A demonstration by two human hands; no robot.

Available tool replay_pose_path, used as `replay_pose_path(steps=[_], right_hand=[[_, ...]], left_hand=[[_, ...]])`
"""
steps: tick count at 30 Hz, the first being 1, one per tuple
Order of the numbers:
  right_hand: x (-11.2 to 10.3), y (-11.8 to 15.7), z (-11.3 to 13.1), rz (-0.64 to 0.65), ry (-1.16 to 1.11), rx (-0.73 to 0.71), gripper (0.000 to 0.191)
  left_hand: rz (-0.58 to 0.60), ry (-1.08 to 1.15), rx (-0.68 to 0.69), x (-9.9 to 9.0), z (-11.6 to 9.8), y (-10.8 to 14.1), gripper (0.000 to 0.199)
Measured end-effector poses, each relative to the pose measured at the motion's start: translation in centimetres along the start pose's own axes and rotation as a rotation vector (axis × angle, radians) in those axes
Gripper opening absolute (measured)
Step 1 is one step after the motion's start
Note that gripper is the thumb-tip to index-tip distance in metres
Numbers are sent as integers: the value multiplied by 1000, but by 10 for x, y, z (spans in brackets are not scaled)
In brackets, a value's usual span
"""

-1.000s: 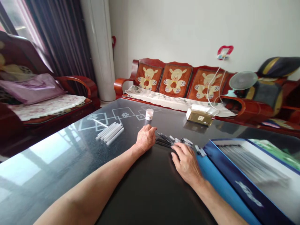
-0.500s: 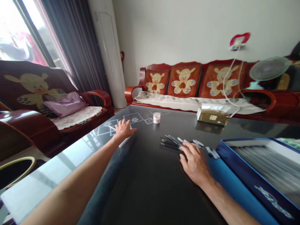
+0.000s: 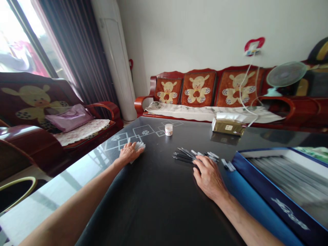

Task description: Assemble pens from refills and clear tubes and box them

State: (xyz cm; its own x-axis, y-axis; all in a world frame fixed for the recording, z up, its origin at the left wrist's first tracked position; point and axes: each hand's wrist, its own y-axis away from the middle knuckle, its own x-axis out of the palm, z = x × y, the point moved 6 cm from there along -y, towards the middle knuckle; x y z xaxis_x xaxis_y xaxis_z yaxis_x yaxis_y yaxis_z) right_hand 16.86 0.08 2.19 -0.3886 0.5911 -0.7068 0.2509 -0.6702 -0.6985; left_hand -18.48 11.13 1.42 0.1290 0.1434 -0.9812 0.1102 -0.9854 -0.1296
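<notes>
My left hand (image 3: 128,152) lies low over the far left part of the dark table, its fingers closed around a bundle of clear, whitish pen barrels (image 3: 139,146). The barrels stick out past the fingers; how many it holds is hidden. My right hand (image 3: 209,176) rests palm down at centre right, fingers stretched and thumb apart. Its fingertips touch or cover the near ends of several thin black pen refills (image 3: 182,154), fanned out on the tabletop. Beyond the fingers lie clear pen caps (image 3: 212,156), and more caps (image 3: 228,165) sit beside the blue box.
A long blue box (image 3: 271,191) holding many slim grey pieces takes up the table's right side. A small white tub (image 3: 168,130) stands at the back centre. Behind on the right is a tissue box (image 3: 228,127). The glossy tabletop (image 3: 153,205) stretches between my arms.
My left hand has gone from spread fingers to closed ones, drawn slightly nearer, with the clear barrels now gathered in it. The right hand stays over the refills. The view has shifted slightly.
</notes>
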Motion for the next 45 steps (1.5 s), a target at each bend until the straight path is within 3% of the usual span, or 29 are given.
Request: replay_pose_path(steps=[9,12,14,17,20,23,27,30,34,40,42,45], right_hand=[[-3,-1,2,14,-35,20,20],[-3,-2,2,26,-46,33,19],[-2,-2,2,32,-54,35,18],[-3,-2,4,32,-70,20,18],[-6,-3,12,39,-120,-54,19],[-7,-3,22,101,-192,-142,20],[-8,-4,23,129,-227,-132,19],[-8,-4,21,118,-232,-122,19],[-8,-3,20,108,-239,-120,18],[-7,-4,20,116,-229,-112,17],[-7,-4,19,106,-216,-108,18],[-7,-5,18,92,-198,-90,18]], left_hand=[[-38,1,280,-2,-85,36,44],[-118,-9,306,-11,-89,35,49],[-170,-3,231,-16,-79,28,58],[-44,49,118,-7,-63,19,65],[87,108,131,3,-65,28,70],[145,144,207,5,-88,54,80],[220,87,328,8,-132,89,102],[193,77,397,7,-153,103,96],[185,55,457,5,-141,110,68],[186,33,398,3,-92,95,62],[161,28,360,5,-95,82,62],[124,32,322,10,-121,63,61]])
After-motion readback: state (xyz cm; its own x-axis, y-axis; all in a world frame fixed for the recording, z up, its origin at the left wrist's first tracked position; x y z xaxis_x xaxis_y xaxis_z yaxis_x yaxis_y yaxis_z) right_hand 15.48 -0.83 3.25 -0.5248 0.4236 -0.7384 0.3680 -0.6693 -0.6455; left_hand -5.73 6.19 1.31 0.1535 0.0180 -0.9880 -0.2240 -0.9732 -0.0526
